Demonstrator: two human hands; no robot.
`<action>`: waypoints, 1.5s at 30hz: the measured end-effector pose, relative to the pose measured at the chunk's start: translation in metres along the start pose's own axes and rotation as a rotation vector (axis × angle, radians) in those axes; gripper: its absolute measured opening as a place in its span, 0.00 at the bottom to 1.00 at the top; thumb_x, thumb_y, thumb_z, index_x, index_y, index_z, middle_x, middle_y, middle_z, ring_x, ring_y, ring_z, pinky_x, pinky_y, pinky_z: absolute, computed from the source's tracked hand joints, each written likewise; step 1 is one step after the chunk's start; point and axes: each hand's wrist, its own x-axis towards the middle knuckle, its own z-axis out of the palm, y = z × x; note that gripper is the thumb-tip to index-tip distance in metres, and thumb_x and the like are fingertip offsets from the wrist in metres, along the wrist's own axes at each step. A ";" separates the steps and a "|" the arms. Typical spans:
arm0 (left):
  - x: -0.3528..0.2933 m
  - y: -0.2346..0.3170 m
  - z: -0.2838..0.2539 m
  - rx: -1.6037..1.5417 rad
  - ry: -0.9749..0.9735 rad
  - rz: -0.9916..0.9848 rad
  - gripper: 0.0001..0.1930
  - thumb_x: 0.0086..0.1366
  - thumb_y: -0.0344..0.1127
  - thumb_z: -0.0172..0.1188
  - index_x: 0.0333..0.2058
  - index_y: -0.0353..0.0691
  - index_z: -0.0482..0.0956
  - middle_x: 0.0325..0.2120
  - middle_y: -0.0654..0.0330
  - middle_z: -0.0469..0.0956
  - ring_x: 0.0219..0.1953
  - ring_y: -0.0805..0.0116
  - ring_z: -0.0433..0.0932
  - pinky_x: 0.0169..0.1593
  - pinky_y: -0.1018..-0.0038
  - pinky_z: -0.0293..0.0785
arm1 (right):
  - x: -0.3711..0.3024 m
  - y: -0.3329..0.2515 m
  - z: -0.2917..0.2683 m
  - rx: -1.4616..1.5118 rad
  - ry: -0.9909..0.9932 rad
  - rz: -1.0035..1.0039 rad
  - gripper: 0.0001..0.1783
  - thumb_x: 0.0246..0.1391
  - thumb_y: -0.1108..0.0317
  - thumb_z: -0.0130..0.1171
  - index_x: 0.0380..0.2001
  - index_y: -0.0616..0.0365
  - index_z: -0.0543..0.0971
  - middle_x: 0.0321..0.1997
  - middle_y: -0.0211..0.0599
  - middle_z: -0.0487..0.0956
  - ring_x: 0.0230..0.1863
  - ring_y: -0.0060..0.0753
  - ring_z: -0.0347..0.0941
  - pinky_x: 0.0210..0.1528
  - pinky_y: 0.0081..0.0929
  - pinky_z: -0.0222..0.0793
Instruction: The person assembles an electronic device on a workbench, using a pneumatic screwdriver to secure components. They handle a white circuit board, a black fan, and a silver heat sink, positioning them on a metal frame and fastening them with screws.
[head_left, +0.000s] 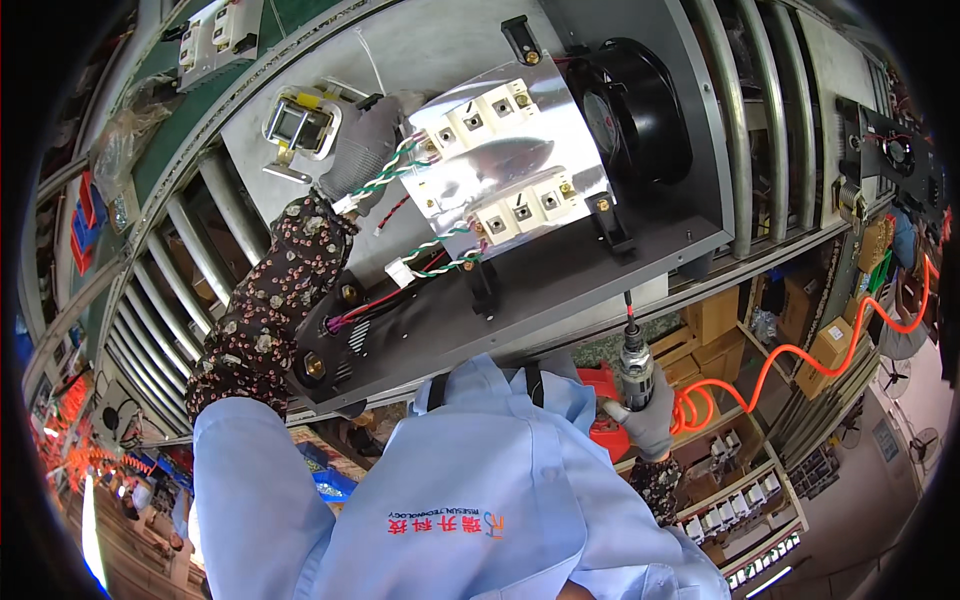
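Note:
My left hand (362, 150), in a grey glove, is at the left edge of a shiny metal plate (520, 155); its fingers curl round that edge and are partly hidden. Two rows of cream-coloured power modules (478, 122) sit on the plate, with twisted green-and-white wires (385, 178) running past my glove to white connectors. Black brackets (610, 222) stand at the plate's corners, inside a dark grey metal chassis (540, 295). Low on the right, my gloved right hand (652, 420) is closed round a power screwdriver (634, 362), its bit pointing up at the chassis's near edge.
A black round fan (635, 110) fills the chassis's right end. Metal rollers (745, 120) flank the work on both sides. An orange coiled hose (800, 355) stretches right from near my right hand. Cardboard boxes (715, 350) stand below the line. A transformer-like part (298, 125) lies beyond my left forearm.

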 end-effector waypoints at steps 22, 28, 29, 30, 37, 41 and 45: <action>0.009 0.027 -0.013 -0.718 -0.080 -0.321 0.14 0.61 0.36 0.46 0.36 0.30 0.75 0.22 0.61 0.71 0.24 0.75 0.67 0.28 0.77 0.63 | 0.009 0.029 0.000 -0.082 0.021 -0.114 0.30 0.24 0.63 0.72 0.33 0.62 0.69 0.26 0.35 0.74 0.27 0.24 0.69 0.30 0.23 0.67; 0.017 0.009 0.012 -1.075 -0.250 -0.297 0.18 0.64 0.39 0.43 0.42 0.30 0.73 0.27 0.64 0.74 0.27 0.79 0.69 0.32 0.81 0.67 | 0.030 0.056 0.024 -0.121 0.103 -0.155 0.30 0.24 0.61 0.72 0.33 0.61 0.69 0.27 0.36 0.74 0.28 0.26 0.69 0.33 0.25 0.67; 0.021 0.007 0.016 -1.249 -0.368 -0.347 0.21 0.64 0.41 0.47 0.49 0.30 0.67 0.42 0.57 0.74 0.43 0.72 0.72 0.48 0.78 0.67 | 0.032 0.056 0.024 -0.098 0.109 -0.189 0.30 0.24 0.61 0.72 0.33 0.61 0.69 0.27 0.36 0.74 0.28 0.27 0.69 0.33 0.25 0.67; 0.022 0.011 0.020 -1.228 -0.294 -0.369 0.19 0.64 0.39 0.45 0.46 0.30 0.70 0.39 0.58 0.75 0.38 0.74 0.72 0.44 0.78 0.68 | 0.032 0.052 0.026 -0.072 0.117 -0.218 0.31 0.24 0.61 0.72 0.33 0.61 0.69 0.27 0.36 0.74 0.28 0.27 0.69 0.33 0.26 0.67; 0.018 0.032 -0.006 -1.348 -0.278 -0.372 0.17 0.63 0.37 0.46 0.47 0.31 0.69 0.40 0.58 0.75 0.39 0.74 0.74 0.43 0.80 0.69 | 0.036 0.046 0.024 -0.118 0.112 -0.265 0.29 0.25 0.61 0.71 0.33 0.60 0.69 0.30 0.37 0.76 0.31 0.27 0.72 0.35 0.26 0.68; 0.019 0.026 -0.002 -1.275 -0.306 -0.343 0.19 0.64 0.39 0.45 0.48 0.31 0.68 0.41 0.58 0.74 0.41 0.74 0.73 0.46 0.79 0.68 | 0.040 0.040 0.015 -0.051 0.029 -0.291 0.30 0.25 0.60 0.71 0.33 0.60 0.69 0.28 0.37 0.76 0.29 0.27 0.72 0.34 0.27 0.68; 0.021 0.037 -0.003 -1.265 -0.341 -0.294 0.20 0.65 0.40 0.43 0.50 0.32 0.66 0.42 0.57 0.73 0.44 0.73 0.72 0.48 0.77 0.67 | 0.048 0.051 0.023 -0.036 0.049 -0.289 0.30 0.24 0.59 0.72 0.32 0.60 0.69 0.27 0.37 0.75 0.27 0.29 0.72 0.32 0.26 0.68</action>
